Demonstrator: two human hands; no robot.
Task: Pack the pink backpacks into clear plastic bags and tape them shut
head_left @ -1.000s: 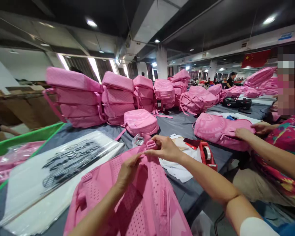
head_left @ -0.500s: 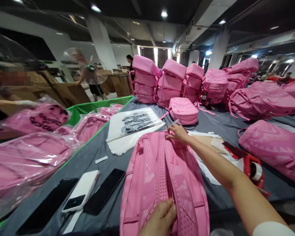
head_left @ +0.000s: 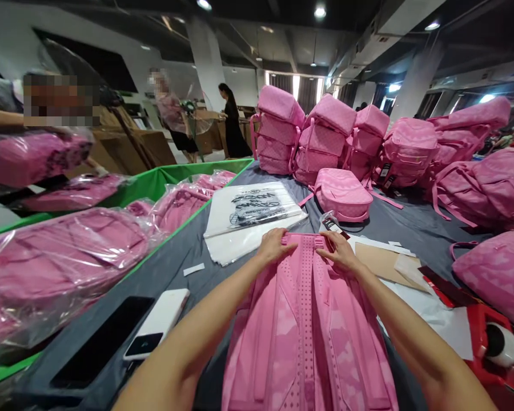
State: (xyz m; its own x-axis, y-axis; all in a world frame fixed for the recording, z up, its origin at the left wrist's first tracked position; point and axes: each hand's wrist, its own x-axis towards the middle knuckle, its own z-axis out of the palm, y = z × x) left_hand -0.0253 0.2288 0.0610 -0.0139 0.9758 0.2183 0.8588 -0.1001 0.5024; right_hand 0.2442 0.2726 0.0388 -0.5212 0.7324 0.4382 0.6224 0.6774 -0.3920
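A pink camouflage backpack (head_left: 289, 337) lies in front of me with its shoulder straps and dotted mesh back panel facing up. At the top left corner, my left hand (head_left: 274, 246) is closed on the backpack's edge. My right hand (head_left: 338, 251) grips the opposite top corner beside a strap, fingers curled over the edge. A black-and-white tag (head_left: 332, 224) in clear plastic shows just beyond the right hand. Past the left hand lies a stack of white printed plastic bags (head_left: 255, 214).
Pink backpacks (head_left: 325, 134) stand stacked at the back. At right are cardboard (head_left: 388, 262) and a red tape dispenser (head_left: 488, 348). A black phone (head_left: 105, 339) and white power bank (head_left: 158, 322) lie at left. Bagged backpacks (head_left: 68, 257) fill a green-edged bin; people stand beyond.
My left hand has moved from the backpack's lower middle up to its top left corner. My right hand remains at the top, now at the right corner. The view has turned left.
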